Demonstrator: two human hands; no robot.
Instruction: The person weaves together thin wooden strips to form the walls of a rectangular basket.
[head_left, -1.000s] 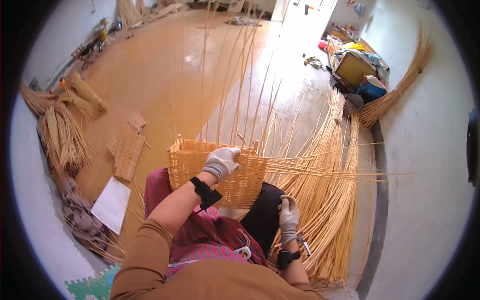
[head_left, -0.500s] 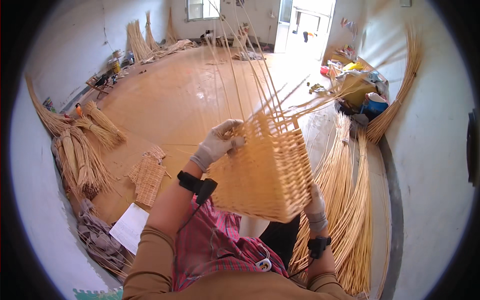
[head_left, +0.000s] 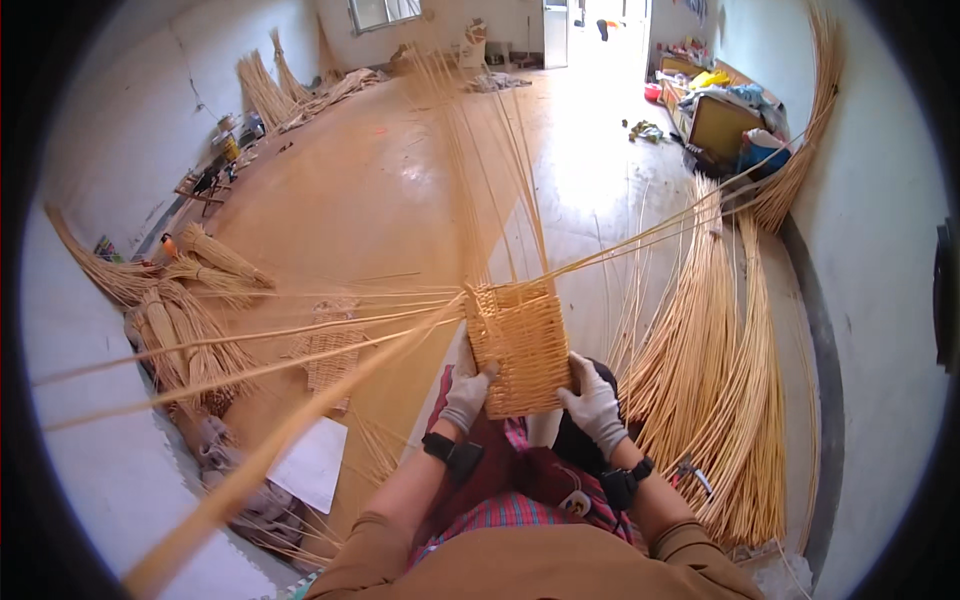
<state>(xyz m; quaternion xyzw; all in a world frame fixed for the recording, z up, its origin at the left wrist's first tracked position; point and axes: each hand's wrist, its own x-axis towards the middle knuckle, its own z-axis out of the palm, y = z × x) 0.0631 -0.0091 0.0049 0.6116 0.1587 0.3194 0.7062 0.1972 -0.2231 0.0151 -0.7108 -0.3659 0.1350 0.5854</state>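
A woven wicker basket is held upright over my lap, a narrow end toward me, with long unwoven rods spreading from its top to the left, upward and to the right; some are blurred. My gloved left hand grips its lower left side, thumb on the weave. My gloved right hand holds the lower right edge with fingers curled round it. Black bands with devices sit on both my wrists. A cutting tool lies on the rods beside my right forearm.
Long rod bundles lie along the right wall, more at the left. A flat woven panel and a white sheet lie left of me. A cluttered cabinet stands at the far right, near a bright doorway.
The basket has turned from long side to narrow end toward me, its rods swinging out leftward. My right hand rose to grip it, and my left hand moved down to its lower left.
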